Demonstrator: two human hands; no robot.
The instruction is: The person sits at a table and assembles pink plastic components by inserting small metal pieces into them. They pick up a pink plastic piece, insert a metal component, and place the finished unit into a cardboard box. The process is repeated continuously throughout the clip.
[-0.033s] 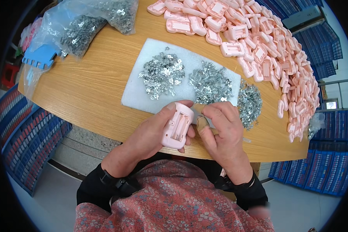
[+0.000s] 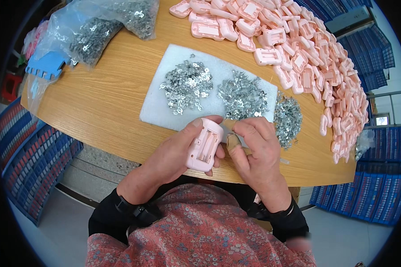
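My left hand (image 2: 173, 149) is closed around a pale pink plastic housing (image 2: 204, 145), with the thumb on its upper edge and fingers underneath. Its open battery compartment, with long slots, faces up. Close beside its right edge is my right hand (image 2: 255, 145), its fingers curled and the thumb and forefinger brought near each other. Tan covers wrap those two fingertips. Whatever sits between them is too small to make out. Just beyond the hands, a white foam sheet (image 2: 154, 107) carries two heaps of small silvery metal pieces, a left heap (image 2: 188, 86) and a right heap (image 2: 243, 95).
Another metal heap (image 2: 288, 119) lies on the wooden table (image 2: 98, 95) right of the foam. Many pink housings (image 2: 305, 62) cover the far right. Plastic bags of metal pieces (image 2: 93, 40) and a blue plastic piece (image 2: 46, 65) are at the far left. Blue racks (image 2: 40, 155) stand around.
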